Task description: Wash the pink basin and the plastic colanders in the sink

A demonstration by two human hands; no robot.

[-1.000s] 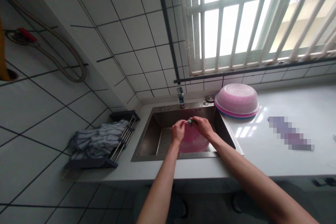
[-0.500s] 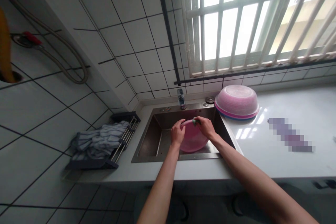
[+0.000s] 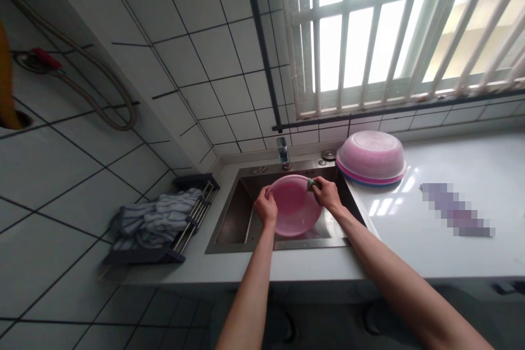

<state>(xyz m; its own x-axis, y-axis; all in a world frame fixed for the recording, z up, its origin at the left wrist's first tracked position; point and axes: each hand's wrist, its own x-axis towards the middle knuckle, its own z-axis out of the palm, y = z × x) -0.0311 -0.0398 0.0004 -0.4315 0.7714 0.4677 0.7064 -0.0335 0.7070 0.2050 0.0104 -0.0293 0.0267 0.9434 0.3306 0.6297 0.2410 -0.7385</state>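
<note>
A pink plastic basin (image 3: 292,213) is tilted in the steel sink (image 3: 246,197), its inside turned toward me. My left hand (image 3: 266,206) is closed on the basin's left rim. In my right hand (image 3: 328,194) is a small greenish scrubbing pad or cloth (image 3: 311,184), pressed against the upper right rim; which of the two it is I cannot tell. The chrome faucet (image 3: 283,152) stands behind the basin.
Upside-down pink basins (image 3: 371,156) are stacked on the counter right of the sink. Left of it a dark rack (image 3: 197,213) holds a striped cloth (image 3: 159,216). A blurred-out flat item (image 3: 455,210) lies on the right counter. A barred window (image 3: 389,38) is behind.
The basin has turned so that more of its inside shows. My left hand has moved left and slightly down with its rim; my right hand has shifted slightly right with the green pad.
</note>
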